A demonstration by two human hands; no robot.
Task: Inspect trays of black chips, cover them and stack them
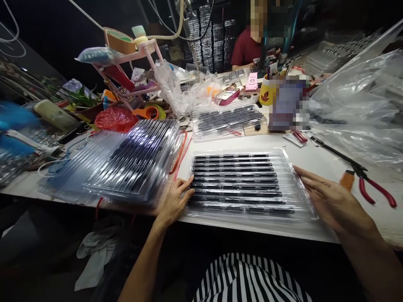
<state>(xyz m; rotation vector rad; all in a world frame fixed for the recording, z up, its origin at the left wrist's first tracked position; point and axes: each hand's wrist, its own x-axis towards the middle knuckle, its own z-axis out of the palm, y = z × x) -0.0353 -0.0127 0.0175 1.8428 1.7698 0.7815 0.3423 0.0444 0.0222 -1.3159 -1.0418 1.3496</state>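
Observation:
In front of me is a clear plastic tray [296, 184] with several slim black strips lying in its grooves. Its left edge is between the thumb and fingers of my left hand [178, 197]. My right hand [330, 199] holds the opposite edge, fingers long and close together along the rim; its thumb is hidden. To the left lies a stack of similar clear trays [135, 163], the top one partly filled with dark strips. Another filled tray [226, 119] is farther back, behind the one I hold.
Red-handled pliers [365, 180] and an orange-brown piece [347, 180] lie on the right. Clear plastic sheeting [362, 113] covers the back right. A pink rack [126, 67], a red bag [116, 119] and a yellow cup [265, 94] stand behind. A person in a dark red shirt [247, 50] sits opposite.

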